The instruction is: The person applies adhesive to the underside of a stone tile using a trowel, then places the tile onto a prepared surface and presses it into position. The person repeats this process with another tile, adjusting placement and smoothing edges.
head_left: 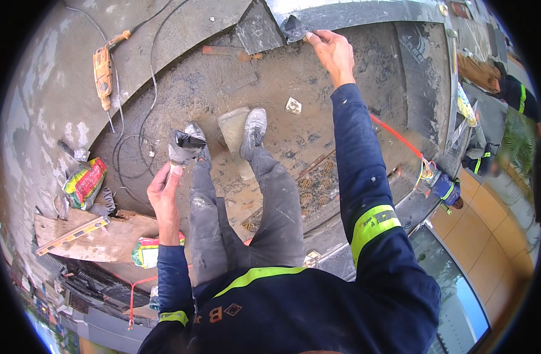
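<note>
My left hand (164, 194) is raised over my left shin, thumb and fingers pinched on a thin grey scrap with a shiny black fold (186, 146). Its material is hard to make out. Farther off, my right arm is stretched forward. The fingertips of my right hand (332, 54) are closed on the edge of a dark, crumpled flap (294, 28), which lies against the rim of a long grey slab (353, 16). Beside that flap is an angular dark grey piece (258, 29).
An orange power drill (103, 76) with its cable lies on the grey surface at left. Nearer are colourful bags (86, 183), a wooden board (93, 233) and a spirit level (72, 235). A white chunk (293, 106) lies on the muddy floor. Red cord (397, 137) and other people (515, 88) are at right.
</note>
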`<act>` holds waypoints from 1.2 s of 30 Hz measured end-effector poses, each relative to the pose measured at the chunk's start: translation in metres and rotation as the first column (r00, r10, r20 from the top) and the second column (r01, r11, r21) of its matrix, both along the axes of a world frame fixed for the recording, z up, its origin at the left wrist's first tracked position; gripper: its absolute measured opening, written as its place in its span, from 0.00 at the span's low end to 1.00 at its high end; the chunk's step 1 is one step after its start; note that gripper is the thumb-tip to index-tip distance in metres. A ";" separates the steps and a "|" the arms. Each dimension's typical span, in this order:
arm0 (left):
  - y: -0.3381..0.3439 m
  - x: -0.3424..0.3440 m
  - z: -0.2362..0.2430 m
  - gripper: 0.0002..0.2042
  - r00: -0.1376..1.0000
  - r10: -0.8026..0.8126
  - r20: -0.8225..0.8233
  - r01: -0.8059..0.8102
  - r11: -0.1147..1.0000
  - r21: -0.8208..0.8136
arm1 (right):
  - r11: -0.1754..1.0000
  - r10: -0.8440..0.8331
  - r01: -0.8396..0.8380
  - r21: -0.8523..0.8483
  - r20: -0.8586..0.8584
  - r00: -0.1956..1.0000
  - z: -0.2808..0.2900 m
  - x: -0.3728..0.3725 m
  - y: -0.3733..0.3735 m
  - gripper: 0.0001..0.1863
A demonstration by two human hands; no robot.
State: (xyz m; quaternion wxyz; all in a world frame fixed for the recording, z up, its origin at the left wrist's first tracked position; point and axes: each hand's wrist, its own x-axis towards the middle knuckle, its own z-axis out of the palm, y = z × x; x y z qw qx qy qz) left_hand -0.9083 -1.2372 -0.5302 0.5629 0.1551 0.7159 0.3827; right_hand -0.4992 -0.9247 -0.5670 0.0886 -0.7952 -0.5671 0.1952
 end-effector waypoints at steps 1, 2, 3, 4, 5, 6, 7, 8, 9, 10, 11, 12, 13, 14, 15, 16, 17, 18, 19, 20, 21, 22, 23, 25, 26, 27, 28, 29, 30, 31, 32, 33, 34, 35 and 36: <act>-0.001 0.007 -0.003 0.21 1.000 0.005 0.012 -0.005 1.000 -0.006 | 1.000 0.012 -0.012 0.010 0.005 1.000 -0.002 -0.001 0.000 0.23; 0.000 0.015 -0.005 0.21 1.000 0.011 0.024 -0.011 1.000 -0.012 | 0.999 0.025 -0.025 0.021 0.010 1.000 -0.005 -0.001 0.002 0.23; -0.001 0.022 -0.006 0.21 0.999 0.008 0.042 -0.007 1.000 -0.007 | 0.999 0.032 -0.033 0.017 0.015 0.999 -0.007 -0.002 0.002 0.23; -0.001 0.029 -0.008 0.20 0.998 0.004 0.059 -0.004 1.000 0.001 | 0.999 0.040 -0.040 0.016 0.021 0.999 -0.009 -0.001 0.003 0.23; 0.001 0.034 -0.009 0.20 0.998 0.002 0.070 -0.004 1.000 0.017 | 0.999 0.049 -0.049 0.024 0.026 0.998 -0.011 -0.001 0.004 0.23; 0.001 0.039 -0.010 0.20 0.997 0.004 0.073 -0.005 1.000 0.016 | 0.998 0.052 -0.052 0.020 0.023 0.998 -0.013 -0.001 0.004 0.23; 0.002 0.044 -0.011 0.20 0.997 0.007 0.073 -0.007 1.000 -0.004 | 0.998 0.057 -0.057 0.022 0.022 0.998 -0.014 -0.001 0.005 0.23; 0.003 0.047 -0.011 0.20 0.997 0.011 0.070 -0.010 1.000 -0.009 | 0.998 0.061 -0.061 0.026 0.020 0.998 -0.016 -0.001 0.005 0.23; 0.004 0.049 -0.011 0.20 0.998 0.013 0.067 -0.012 1.000 -0.001 | 0.998 0.061 -0.062 0.030 0.028 0.998 -0.017 -0.002 0.005 0.22; 0.006 0.050 -0.012 0.20 0.998 0.020 0.067 -0.019 1.000 -0.011 | 0.998 0.060 -0.061 0.035 0.036 0.998 -0.018 -0.003 0.005 0.22; 0.007 0.051 -0.012 0.20 0.997 0.026 0.069 -0.026 1.000 -0.011 | 0.998 0.054 -0.055 0.034 0.051 0.997 -0.019 -0.004 0.005 0.22; 0.008 0.052 -0.013 0.20 0.997 0.039 0.067 -0.038 0.999 -0.011 | 0.999 0.053 -0.053 0.009 0.056 0.997 -0.019 -0.005 0.004 0.23; 0.010 0.053 -0.014 0.20 0.997 0.032 0.076 -0.032 0.999 -0.006 | 0.999 0.048 -0.047 -0.021 0.070 0.996 -0.019 -0.006 0.003 0.24; 0.011 0.052 -0.015 0.20 0.996 0.031 0.083 -0.031 1.000 0.000 | 0.998 0.049 -0.045 -0.039 0.085 0.995 -0.019 -0.006 0.002 0.25; 0.012 0.053 -0.015 0.20 0.996 0.036 0.083 -0.036 0.999 0.006 | 0.998 0.037 -0.033 -0.048 0.082 0.996 -0.019 -0.007 0.001 0.25; 0.013 0.053 -0.016 0.20 0.995 0.033 0.092 -0.034 0.999 0.008 | 0.999 0.029 -0.026 -0.046 0.077 0.997 -0.019 -0.007 0.000 0.24; 0.014 0.054 -0.016 0.20 0.995 0.035 0.092 -0.036 0.999 0.009 | 0.999 0.021 -0.018 -0.044 0.072 0.997 -0.019 -0.006 -0.001 0.24; 0.015 0.054 -0.016 0.20 0.996 0.041 0.085 -0.042 0.999 0.007 | 0.999 0.025 -0.023 -0.038 0.073 0.997 -0.019 -0.006 -0.002 0.24; 0.015 0.055 -0.016 0.20 0.995 0.040 0.091 -0.041 0.999 0.010 | 0.999 0.029 -0.027 -0.033 0.074 0.997 -0.019 -0.005 -0.003 0.24; 0.016 0.055 -0.015 0.20 0.995 0.042 0.089 -0.043 0.999 0.008 | 0.999 0.034 -0.032 -0.029 0.074 0.997 -0.019 -0.004 -0.003 0.24; 0.016 0.056 -0.015 0.20 0.996 0.047 0.080 -0.048 0.999 0.012 | 0.999 0.036 -0.033 -0.028 0.076 0.996 -0.020 -0.003 -0.003 0.24; 0.017 0.056 -0.015 0.20 0.995 0.045 0.089 -0.046 0.999 0.009 | 0.999 0.038 -0.035 -0.028 0.079 0.996 -0.020 -0.003 -0.003 0.24; 0.018 0.056 -0.016 0.20 0.995 0.046 0.092 -0.047 0.999 0.011 | 0.999 0.040 -0.037 -0.028 0.082 0.996 -0.020 -0.002 -0.003 0.24; 0.019 0.057 -0.016 0.20 0.995 0.040 0.090 -0.041 0.999 0.013 | 0.999 0.040 -0.037 -0.039 0.077 0.996 -0.021 0.000 -0.002 0.24; 0.020 0.057 -0.017 0.20 0.996 0.034 0.085 -0.035 0.999 0.011 | 0.998 0.040 -0.037 -0.044 0.074 0.996 -0.020 0.001 -0.002 0.24; 0.020 0.057 -0.017 0.20 0.997 0.029 0.069 -0.030 1.000 0.010 | 0.998 0.037 -0.033 -0.051 0.075 0.996 -0.020 0.002 -0.002 0.24; 0.021 0.057 -0.017 0.20 0.996 0.028 0.082 -0.028 1.000 0.006 | 0.998 0.034 -0.029 -0.057 0.076 0.997 -0.019 0.003 -0.003 0.24; 0.021 0.058 -0.017 0.20 0.996 0.028 0.084 -0.029 1.000 0.003 | 0.998 0.033 -0.029 -0.062 0.078 0.996 -0.019 0.004 -0.004 0.24; 0.022 0.059 -0.017 0.20 0.997 0.028 0.075 -0.028 1.000 0.001 | 0.997 0.026 -0.021 -0.070 0.071 0.997 -0.018 0.005 -0.004 0.24; 0.023 0.060 -0.017 0.20 0.996 0.023 0.085 -0.023 1.000 0.005 | 0.997 0.022 -0.017 -0.075 0.064 0.998 -0.017 0.006 -0.005 0.24; 0.024 0.060 -0.017 0.20 0.996 0.017 0.086 -0.018 1.000 0.009 | 0.997 0.018 -0.014 -0.080 0.058 0.998 -0.016 0.006 -0.005 0.25; 0.026 0.061 -0.017 0.20 0.997 0.013 0.078 -0.013 1.000 0.011 | 0.997 0.013 -0.008 -0.082 0.061 0.998 -0.015 0.007 -0.006 0.25; 0.027 0.062 -0.016 0.20 0.997 0.009 0.083 -0.010 1.000 0.013 | 0.996 0.008 -0.003 -0.084 0.064 0.998 -0.015 0.008 -0.006 0.25; 0.029 0.063 -0.016 0.20 0.997 0.006 0.080 -0.007 1.000 0.012 | 0.996 0.003 0.003 -0.086 0.067 0.998 -0.014 0.008 -0.006 0.25; 0.030 0.064 -0.016 0.20 0.997 0.000 0.071 -0.001 1.000 0.014 | 0.996 0.000 0.006 -0.092 0.065 0.998 -0.014 0.009 -0.007 0.25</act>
